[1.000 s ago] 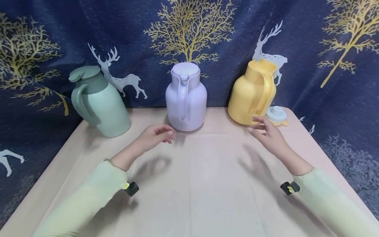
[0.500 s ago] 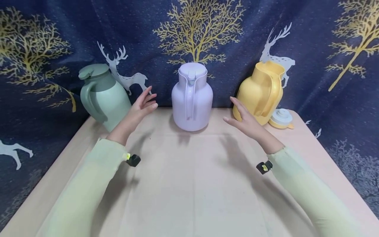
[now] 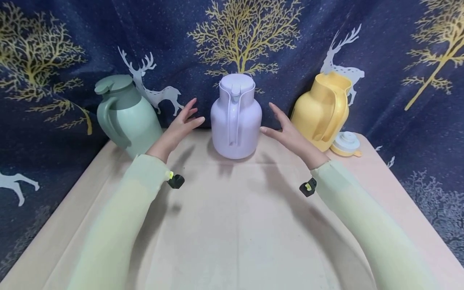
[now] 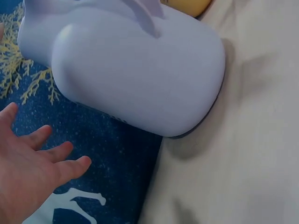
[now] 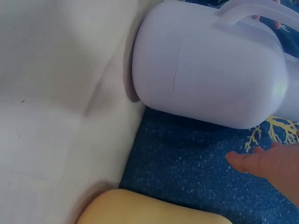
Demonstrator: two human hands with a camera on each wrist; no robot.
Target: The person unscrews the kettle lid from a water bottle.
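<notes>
A lavender thermos jug [image 3: 248,121] stands upright at the back middle of the table, its handle toward me and its lid on. To its left, my left hand [image 3: 180,125] is raised with fingers spread, a gap between it and the jug. My right hand [image 3: 288,132] is on the other side, fingers straight, thumb tip right at the jug's side. In the left wrist view the left hand [image 4: 32,168] shows its spread fingers below the jug [image 4: 135,70]. The right wrist view has the right hand [image 5: 266,163] beside the jug [image 5: 210,65].
A green thermos jug [image 3: 135,121] stands at the left, partly behind the left forearm. At the right is a yellow jug [image 3: 308,114] with an open top, and a white and yellow lid [image 3: 346,143] lies beside it. A dark patterned cloth [image 3: 174,24] hangs behind the table [image 3: 232,225].
Both hands have moved in toward the lavender jug from either side, and their fingers have opened out. The view has shifted slightly. The jugs stay where they were.
</notes>
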